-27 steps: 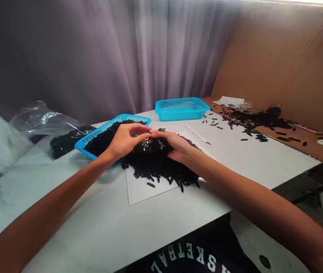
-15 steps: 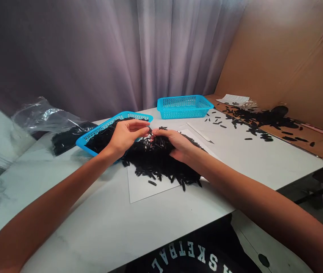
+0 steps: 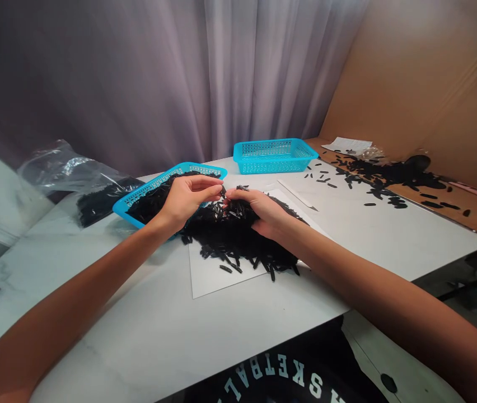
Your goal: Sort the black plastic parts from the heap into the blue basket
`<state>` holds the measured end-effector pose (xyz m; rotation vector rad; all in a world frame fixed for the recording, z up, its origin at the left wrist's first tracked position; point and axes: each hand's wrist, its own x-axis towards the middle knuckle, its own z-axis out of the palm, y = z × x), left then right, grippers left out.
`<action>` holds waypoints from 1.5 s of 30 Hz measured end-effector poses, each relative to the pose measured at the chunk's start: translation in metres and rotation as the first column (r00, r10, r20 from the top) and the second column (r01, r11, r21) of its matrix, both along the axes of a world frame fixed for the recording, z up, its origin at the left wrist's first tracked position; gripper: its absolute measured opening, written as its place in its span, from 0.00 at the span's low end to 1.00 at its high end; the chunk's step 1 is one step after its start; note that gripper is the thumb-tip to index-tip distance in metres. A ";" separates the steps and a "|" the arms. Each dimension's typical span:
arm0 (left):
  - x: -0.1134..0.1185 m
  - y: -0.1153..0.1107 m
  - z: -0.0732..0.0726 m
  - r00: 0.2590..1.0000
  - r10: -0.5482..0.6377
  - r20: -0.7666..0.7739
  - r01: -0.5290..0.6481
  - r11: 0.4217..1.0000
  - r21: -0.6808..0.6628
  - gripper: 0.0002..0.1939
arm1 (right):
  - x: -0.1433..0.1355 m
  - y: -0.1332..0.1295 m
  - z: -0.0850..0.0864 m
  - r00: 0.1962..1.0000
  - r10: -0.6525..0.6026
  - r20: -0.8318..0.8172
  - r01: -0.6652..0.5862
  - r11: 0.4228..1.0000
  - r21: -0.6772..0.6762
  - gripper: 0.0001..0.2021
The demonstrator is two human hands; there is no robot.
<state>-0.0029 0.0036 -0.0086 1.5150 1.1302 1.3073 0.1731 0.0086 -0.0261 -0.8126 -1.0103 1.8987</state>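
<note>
The head view shows a small black piece (image 3: 223,192) above the pile (image 3: 242,240), pinched in the left hand's (image 3: 179,204) fingertips; the right hand (image 3: 267,214) curls round a clump (image 3: 241,209). Below, a second loose piece (image 3: 236,268) has appeared on the white sheet (image 3: 207,280), on the worktop (image 3: 158,336); probably one dropped, suggesting piece-by-piece handling.

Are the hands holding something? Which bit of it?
The left hand pinches a small black piece between thumb and fingertips; which end cannot be told. The right hand holds a clump of similar pieces, its grip mostly hidden.
</note>
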 end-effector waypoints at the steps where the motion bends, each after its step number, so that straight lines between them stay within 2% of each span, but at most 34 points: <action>1: 0.000 0.000 0.000 1.000 -0.001 -0.005 0.001 1.000 0.001 0.19 | 0.000 -0.001 0.001 1.000 -0.001 0.007 0.001 1.000 0.005 0.03; 10: -0.001 0.000 0.002 0.999 0.005 -0.035 -0.004 1.000 0.008 0.17 | -0.001 -0.003 0.002 1.000 -0.013 0.016 0.012 0.998 0.063 0.05; 16: -0.003 0.001 0.002 0.999 0.013 -0.031 -0.013 1.000 0.014 0.16 | 0.000 0.000 0.000 0.999 0.017 -0.043 -0.019 0.999 -0.043 0.04; 21: -0.004 0.003 0.002 0.999 -0.005 -0.036 0.006 1.000 0.028 0.17 | -0.001 -0.001 0.001 1.000 -0.009 -0.012 0.008 0.997 -0.080 0.04; 27: -0.005 0.002 0.002 1.000 -0.009 -0.021 0.009 1.000 0.022 0.20 | -0.002 -0.002 0.001 0.999 -0.049 0.003 0.049 0.998 -0.031 0.04; 38: -0.003 0.001 0.003 1.000 -0.021 0.005 0.022 0.999 -0.031 0.19 | -0.002 -0.005 0.001 0.998 -0.063 0.027 0.061 0.997 0.043 0.03; 42: -0.003 0.002 0.002 1.000 -0.025 0.005 0.026 0.999 -0.025 0.19 | -0.003 -0.003 0.000 0.998 -0.068 0.012 0.068 0.997 0.042 0.03; 45: -0.004 0.003 0.002 1.000 -0.026 0.009 0.026 1.000 -0.014 0.19 | -0.003 -0.001 -0.001 0.997 -0.077 0.000 0.077 0.997 -0.007 0.03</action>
